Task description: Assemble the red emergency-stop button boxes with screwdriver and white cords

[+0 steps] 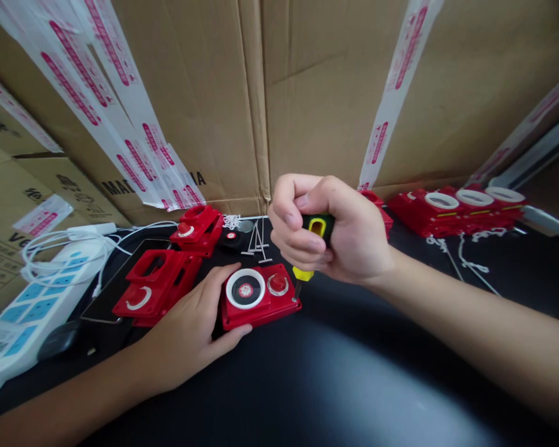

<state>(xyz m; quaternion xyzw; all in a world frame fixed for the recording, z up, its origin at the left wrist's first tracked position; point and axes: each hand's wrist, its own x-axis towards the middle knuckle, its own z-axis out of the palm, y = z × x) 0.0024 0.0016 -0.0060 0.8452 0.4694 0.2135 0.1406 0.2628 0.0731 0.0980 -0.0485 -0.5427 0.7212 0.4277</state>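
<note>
Closest to us, the right forearm (470,329) cuts in from the lower right of the frame and the left forearm (69,394) from the lower left, over the black table (326,391). Now the hands! The right hand (340,230) is wrapped tight around a screwdriver (302,273), its shaft pointing down at the near right corner of a red case (261,317). The tip looks to be on a small screw (295,300); how well it's seated is too small to tell. The left hand (190,329) grips the case from its left side, fingers behind, thumb along the front. That case rests at mid-frame, white ring (245,307) and red knob (278,284) facing up.

I'd call this the screw-turning step; tightening or loosening, I can't say. It calls for steady downward pressure and a firm left hand, or the tip may slip.

Outward we go! Left of centre, two bare cases (174,301) show round holes with no ring in them. Behind the held case lie T-shaped pins (257,242). Right side: a row of ringed cases (456,214), white cords (475,266) in front. Across the back, a big cardboard box (317,81) with tape down it, contents hidden.
</note>
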